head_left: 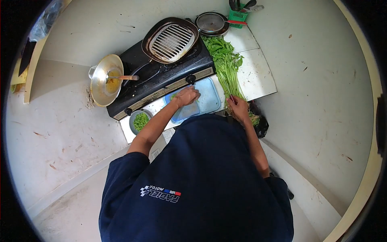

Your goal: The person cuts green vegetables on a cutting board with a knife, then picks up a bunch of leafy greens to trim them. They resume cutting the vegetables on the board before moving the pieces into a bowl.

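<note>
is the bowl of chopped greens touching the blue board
Apart: the head view shows a strip of white tile between the bowl and the blue board.

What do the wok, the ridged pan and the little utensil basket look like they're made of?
The wok looks like bare metal, perhaps aluminium, with a silvery, dull shine. The ridged pan seems to be metal with a dark coating; its pale stripes could be wear or glare. The basket is probably plastic, given its even green colour and openwork sides.
</note>
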`<action>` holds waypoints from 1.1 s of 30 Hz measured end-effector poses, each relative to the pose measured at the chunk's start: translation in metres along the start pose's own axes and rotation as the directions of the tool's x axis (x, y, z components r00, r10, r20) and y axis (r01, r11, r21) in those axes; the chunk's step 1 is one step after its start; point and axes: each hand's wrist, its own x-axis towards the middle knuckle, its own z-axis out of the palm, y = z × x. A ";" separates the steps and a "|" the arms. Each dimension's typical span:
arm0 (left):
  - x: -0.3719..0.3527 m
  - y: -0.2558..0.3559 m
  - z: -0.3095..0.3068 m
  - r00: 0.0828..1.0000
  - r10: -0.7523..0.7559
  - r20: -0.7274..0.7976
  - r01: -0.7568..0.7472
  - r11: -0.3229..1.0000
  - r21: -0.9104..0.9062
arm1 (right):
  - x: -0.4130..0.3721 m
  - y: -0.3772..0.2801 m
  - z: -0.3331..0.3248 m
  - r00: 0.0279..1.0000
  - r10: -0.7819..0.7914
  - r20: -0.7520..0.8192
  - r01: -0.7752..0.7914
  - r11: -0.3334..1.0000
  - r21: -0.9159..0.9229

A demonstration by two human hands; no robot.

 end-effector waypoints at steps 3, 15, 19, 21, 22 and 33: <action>0.001 -0.003 0.004 0.998 0.049 -0.037 -0.047 0.998 0.032 | 0.003 0.002 0.002 1.000 -0.008 -0.002 0.008 1.000 0.012; -0.012 0.016 0.012 0.957 -0.153 -0.245 0.108 0.976 -0.188 | 0.010 -0.002 0.010 0.989 0.000 0.147 -0.005 0.999 0.033; -0.012 0.052 -0.003 0.793 -0.605 -0.074 0.341 0.540 -0.769 | 0.012 -0.020 0.007 0.965 -0.018 0.262 0.001 0.998 0.065; -0.013 0.056 0.000 0.787 -0.617 -0.018 0.206 0.290 -0.935 | 0.011 -0.046 0.005 0.968 -0.070 0.240 0.043 0.992 0.114; -0.014 0.059 0.000 0.786 -0.618 0.009 0.129 0.150 -0.980 | 0.011 -0.057 0.005 0.969 -0.096 0.229 0.065 0.988 0.138; -0.028 0.107 -0.025 0.688 -0.722 0.068 -0.081 -0.170 -0.982 | 0.039 -0.118 0.047 0.896 -0.359 0.263 0.298 0.923 0.245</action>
